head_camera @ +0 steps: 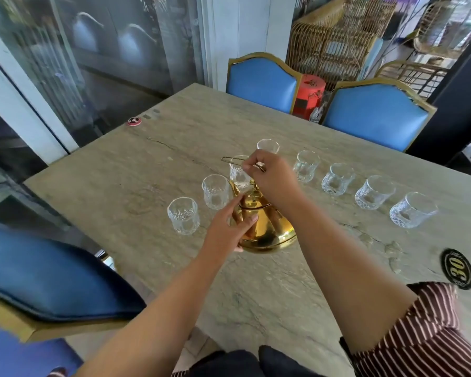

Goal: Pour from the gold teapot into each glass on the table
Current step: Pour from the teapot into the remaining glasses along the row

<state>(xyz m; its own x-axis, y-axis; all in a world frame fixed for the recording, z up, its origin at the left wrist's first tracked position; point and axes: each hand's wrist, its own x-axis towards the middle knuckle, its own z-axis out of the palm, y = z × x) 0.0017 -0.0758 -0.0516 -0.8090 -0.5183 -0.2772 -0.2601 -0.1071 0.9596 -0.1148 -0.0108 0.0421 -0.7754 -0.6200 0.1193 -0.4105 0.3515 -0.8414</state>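
The gold teapot [267, 227] sits on the stone table [147, 191], its spout pointing left toward the glasses. My right hand [269, 172] pinches its thin wire handle, raised above the lid. My left hand [229, 227] rests against the teapot's left side near the lid. Several clear cut glasses stand in an arc around the pot: the nearest on the left [183, 215], one beside it [215, 191], one partly behind the handle [238, 171], one at the back [267, 146], and more running right to the far right glass [412, 213]. All look empty.
Two blue chairs [264, 80] [375, 112] stand at the table's far side, another blue chair [52, 273] at my left. A small red disc [134, 121] lies near the far left edge. A round black "30" sticker [458, 268] marks the right edge.
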